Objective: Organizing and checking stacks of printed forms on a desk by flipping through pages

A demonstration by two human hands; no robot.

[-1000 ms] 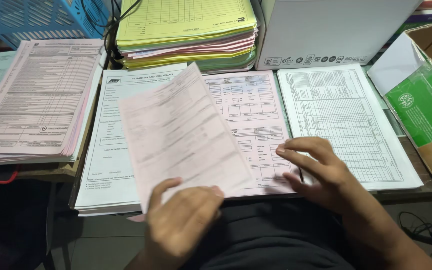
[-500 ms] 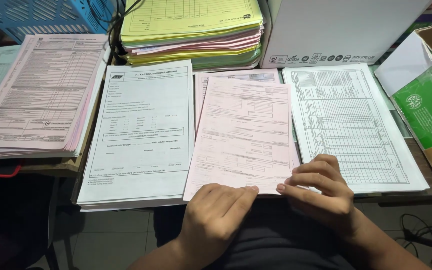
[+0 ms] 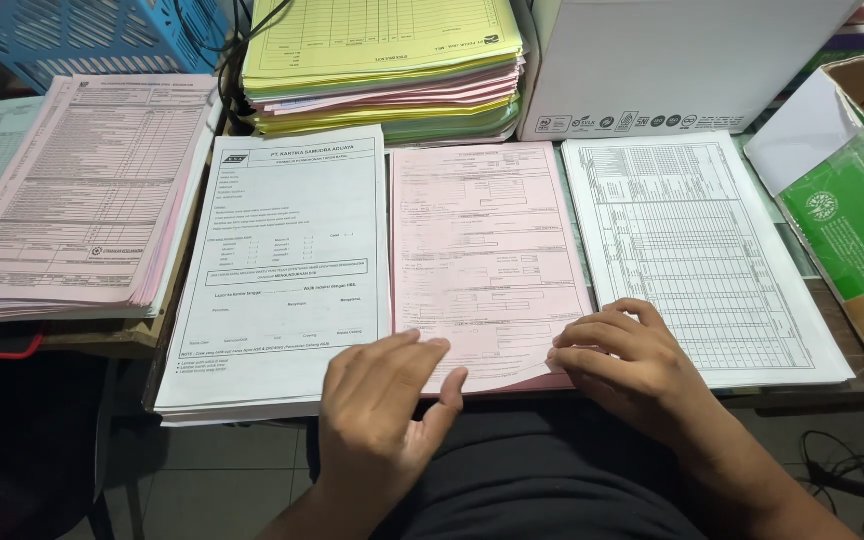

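On the pink form (image 3: 487, 260), both hands' open fingers (image 3: 592, 335) press flat its near edge.

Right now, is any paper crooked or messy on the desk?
A little. The top pink sheet curls up at its bottom edge between the left hand and right hand. The pink stack at left is fanned.

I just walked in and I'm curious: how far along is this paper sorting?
Already laid out: a white form stack, a pink form stack and a white table-sheet stack sit side by side. In hand: the left hand and right hand press the pink stack's top sheet flat. Possibly left: the yellow-topped pile behind and the pink pile at left.
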